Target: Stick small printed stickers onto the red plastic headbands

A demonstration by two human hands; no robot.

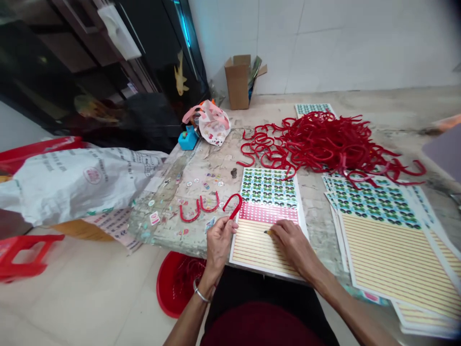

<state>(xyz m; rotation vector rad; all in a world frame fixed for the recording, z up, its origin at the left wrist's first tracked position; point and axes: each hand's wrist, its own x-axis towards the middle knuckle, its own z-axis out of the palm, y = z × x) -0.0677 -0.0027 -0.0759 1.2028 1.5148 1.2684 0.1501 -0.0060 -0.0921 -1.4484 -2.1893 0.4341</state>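
My left hand pinches one end of a red cane-shaped piece, its curved part pointing away from me. Under both hands lies a sticker sheet with blue-green pictures at the top, a pink dotted band and yellow stripes below. Over the striped part, my right hand has thumb and fingers pressed together on a small yellow-and-dark piece, too small to name surely. Left of the sheet, two red U-shaped pieces rest on the table.
A heap of red curved pieces covers the table's back right. Stacked sticker sheets lie at right. Further back are a cardboard box, a patterned bag and a blue container. A red basket stands below the table edge.
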